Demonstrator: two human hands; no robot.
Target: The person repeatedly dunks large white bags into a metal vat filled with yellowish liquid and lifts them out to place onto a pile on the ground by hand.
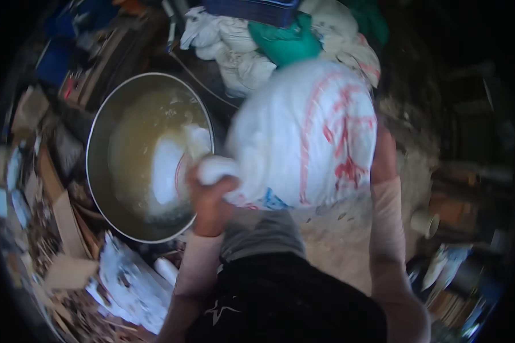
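A bulging white woven sack [274, 131] with red print and a little blue lies tilted across my arms, blurred by motion. My left hand [210, 197] is closed round its gathered neck, beside the rim of a large round metal pot [91, 151]. The right hand [385, 155] holds the sack's bottom end, its fingers mostly hidden behind the cloth. Cloudy yellowish liquid [133, 126] with some froth fills part of the pot. Partly in that liquid sits a white bundle [167, 171] with a thin red line, close to my left hand.
Several white sacks [234, 57] and a green one [283, 43] are piled beyond the pot, under a blue crate [249, 10]. Cardboard [68, 273], wood scraps and a crumpled plastic sheet [133, 280] litter the left floor. A pale cup-like container [424, 223] lies at the right.
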